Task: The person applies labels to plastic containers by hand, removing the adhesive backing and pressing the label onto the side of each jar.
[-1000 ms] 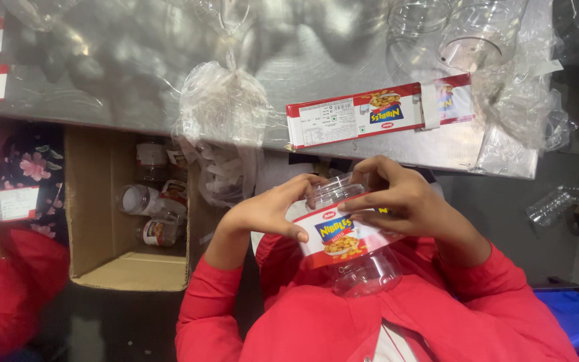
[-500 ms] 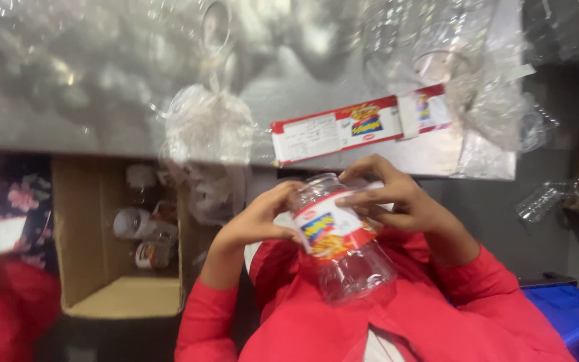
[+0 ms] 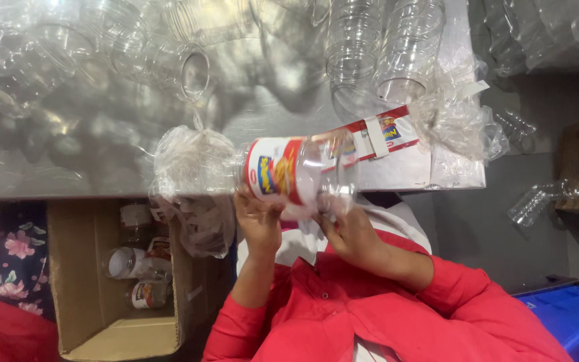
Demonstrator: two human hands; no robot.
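Clear plastic jar is now up at the metal table edge, turned sideways; before it sat lower near the chest. Left hand and right hand fingers curl around it from below.

Both forearms in red sleeves, raised from the lower frame toward centre. Left hand left of centre, fingers curled upward, gripping. Right hand just right of it, fingers likewise closed.

clear jar turned sideways, lifted from lap to table edge
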